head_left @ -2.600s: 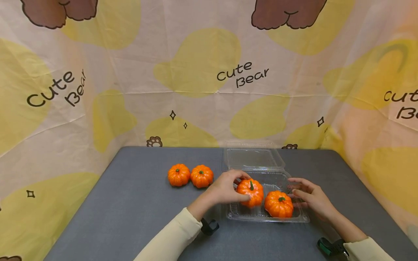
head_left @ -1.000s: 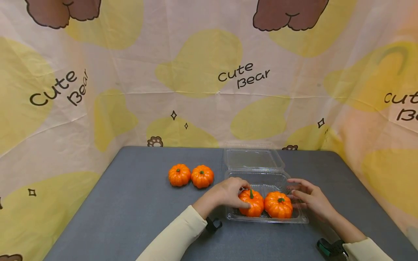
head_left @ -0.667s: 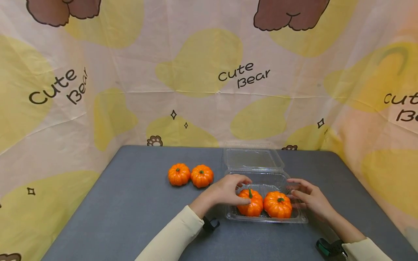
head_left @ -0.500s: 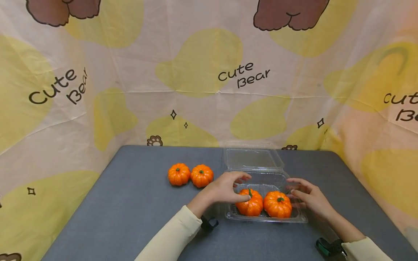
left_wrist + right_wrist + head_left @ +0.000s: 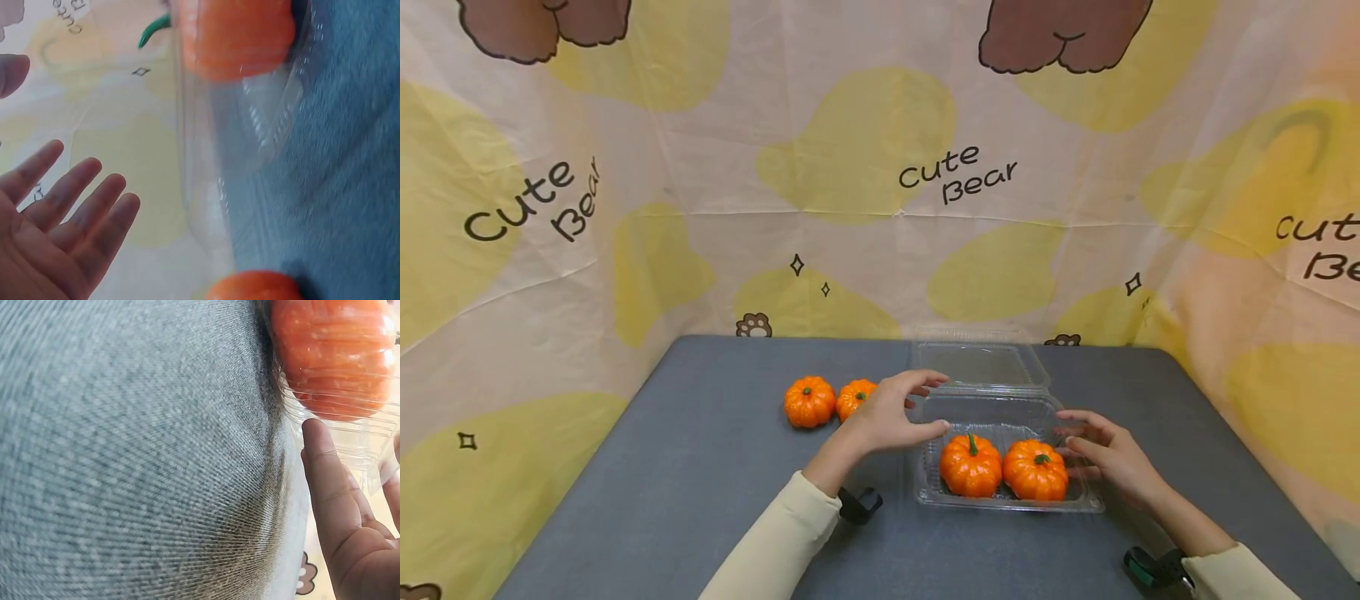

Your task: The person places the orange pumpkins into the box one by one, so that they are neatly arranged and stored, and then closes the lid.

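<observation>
Two small orange pumpkins, the left one (image 5: 971,465) with an upright green stem and the right one (image 5: 1036,471), sit side by side at the front of a clear plastic clamshell box (image 5: 1011,506). My left hand (image 5: 887,412) is held above the table at the box's left side, fingers spread and nothing in them. In the left wrist view, its palm and fingers (image 5: 103,206) are apart from the box. My right hand (image 5: 1112,458) rests with extended fingers against the box's right wall; the right wrist view has a fingertip (image 5: 315,428) at the ribbed plastic.
Two more pumpkins, one whole (image 5: 809,402) and one partly covered by my left hand (image 5: 853,398), lie left of the box. The box's lid (image 5: 981,365) is folded back behind it. A printed cloth (image 5: 850,167) hangs beyond the grey table (image 5: 700,467).
My left hand lowered a pumpkin into the box beside the other one, let go of it, and drew up and left. My right hand has stayed at the box's right side.
</observation>
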A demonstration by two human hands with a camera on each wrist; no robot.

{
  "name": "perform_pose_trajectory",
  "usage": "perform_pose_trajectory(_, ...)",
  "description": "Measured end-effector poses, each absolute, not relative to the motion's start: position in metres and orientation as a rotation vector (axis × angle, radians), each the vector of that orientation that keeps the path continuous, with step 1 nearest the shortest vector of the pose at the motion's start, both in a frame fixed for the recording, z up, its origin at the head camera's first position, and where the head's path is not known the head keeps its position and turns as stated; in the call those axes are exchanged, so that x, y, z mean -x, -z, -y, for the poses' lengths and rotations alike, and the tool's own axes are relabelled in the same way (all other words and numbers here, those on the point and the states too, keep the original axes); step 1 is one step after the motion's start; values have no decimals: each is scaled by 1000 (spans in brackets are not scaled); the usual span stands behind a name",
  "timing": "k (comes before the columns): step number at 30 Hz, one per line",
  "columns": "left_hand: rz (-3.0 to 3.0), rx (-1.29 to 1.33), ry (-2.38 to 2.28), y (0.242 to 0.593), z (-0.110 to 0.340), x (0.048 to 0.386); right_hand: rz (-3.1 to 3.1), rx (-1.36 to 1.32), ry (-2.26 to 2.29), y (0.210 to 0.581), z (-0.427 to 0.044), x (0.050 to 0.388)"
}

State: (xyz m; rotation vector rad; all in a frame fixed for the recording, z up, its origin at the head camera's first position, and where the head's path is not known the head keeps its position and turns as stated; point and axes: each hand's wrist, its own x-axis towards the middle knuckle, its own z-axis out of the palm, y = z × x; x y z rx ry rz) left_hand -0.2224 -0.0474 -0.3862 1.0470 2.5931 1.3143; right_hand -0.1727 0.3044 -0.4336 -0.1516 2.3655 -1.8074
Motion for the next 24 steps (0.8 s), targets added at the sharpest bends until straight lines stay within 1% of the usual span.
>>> perform_pose_trajectory(24, -2935, -862, -1456, 380, 117, 228, -2338, 170, 1815, 432, -304, 174)
